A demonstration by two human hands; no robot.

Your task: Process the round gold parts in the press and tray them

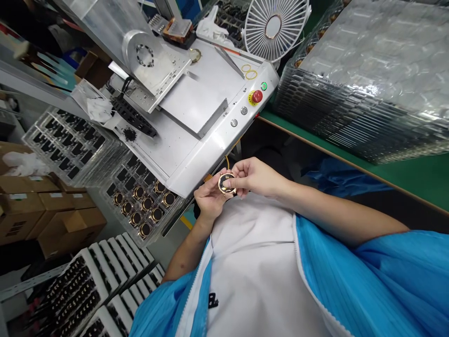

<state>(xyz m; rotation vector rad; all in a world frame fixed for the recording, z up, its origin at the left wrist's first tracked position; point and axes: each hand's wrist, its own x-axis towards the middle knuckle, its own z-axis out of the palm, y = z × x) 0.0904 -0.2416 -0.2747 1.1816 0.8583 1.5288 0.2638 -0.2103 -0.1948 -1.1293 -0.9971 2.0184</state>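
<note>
Close to my chest, a round watch case (227,183) with a gold rim and a dark inside is held between both hands. My left hand (211,196) grips its left edge, fingers closed around it. From the other side my right hand (253,179) pinches it, the thumb lying across the dark inner face. The fingers hide part of the case, and I cannot make out any small part under the thumb. Left of my hands, a clear tray (140,199) carries several similar gold-rimmed cases and some dark pieces.
A grey machine (206,154) with a red stop button (257,96) stands ahead. A white fan (273,27) is behind it. Stacked clear trays (372,61) rest on the green table (414,178) at right. Cardboard boxes (66,229) and white racks (105,267) stand at left.
</note>
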